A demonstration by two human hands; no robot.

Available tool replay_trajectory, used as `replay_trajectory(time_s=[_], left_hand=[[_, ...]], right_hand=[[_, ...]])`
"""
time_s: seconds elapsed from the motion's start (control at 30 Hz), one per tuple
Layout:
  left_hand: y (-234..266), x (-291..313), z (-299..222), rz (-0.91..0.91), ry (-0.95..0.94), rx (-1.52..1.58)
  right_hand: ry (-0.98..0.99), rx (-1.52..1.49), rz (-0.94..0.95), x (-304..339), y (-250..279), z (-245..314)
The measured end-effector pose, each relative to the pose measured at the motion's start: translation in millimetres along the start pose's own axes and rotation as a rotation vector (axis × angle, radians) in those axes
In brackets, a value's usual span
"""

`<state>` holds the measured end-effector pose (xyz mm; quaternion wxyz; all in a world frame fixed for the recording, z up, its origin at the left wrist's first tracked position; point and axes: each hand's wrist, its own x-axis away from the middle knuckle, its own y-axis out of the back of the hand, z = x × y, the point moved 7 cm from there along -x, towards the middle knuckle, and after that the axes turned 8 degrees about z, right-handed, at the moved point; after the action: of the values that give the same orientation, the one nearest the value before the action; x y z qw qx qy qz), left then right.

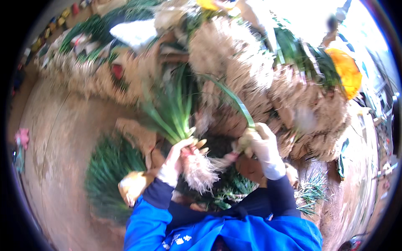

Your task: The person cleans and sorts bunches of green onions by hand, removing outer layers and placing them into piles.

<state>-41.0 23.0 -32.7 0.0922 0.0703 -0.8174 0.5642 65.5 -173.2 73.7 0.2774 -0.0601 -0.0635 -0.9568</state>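
Observation:
My left hand, in a pale glove, is closed around a bunch of green onions. The leaves fan upward and away, and the whitish stringy roots hang to the right of my fingers. In my right hand, also gloved, a single green onion is pinched. Its long leaf arcs up to the left, while its reddish base and roots point toward the bunch. The roots of the two are close together; whether they touch I cannot tell. Motion blurs the leaf tips.
A large heap of green onions, with matted tan roots facing me, spans the far side. On the floor at left lies a green leafy pile. Leaf scraps are strewn at right. An orange bag sits at far right, a white sheet at far left.

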Motion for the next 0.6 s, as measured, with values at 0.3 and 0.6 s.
replay_trajectory(time_s=[0.3, 0.6], left_hand=[[-16, -11, -7, 0.325, 0.043, 0.385], [-53, 58, -92, 0.436, -0.337, 0.306]], right_hand=[[0.236, 1.484, -1.218, 270, 457, -58], [-0.010, 0.181, 0.089, 27, 120, -53]])
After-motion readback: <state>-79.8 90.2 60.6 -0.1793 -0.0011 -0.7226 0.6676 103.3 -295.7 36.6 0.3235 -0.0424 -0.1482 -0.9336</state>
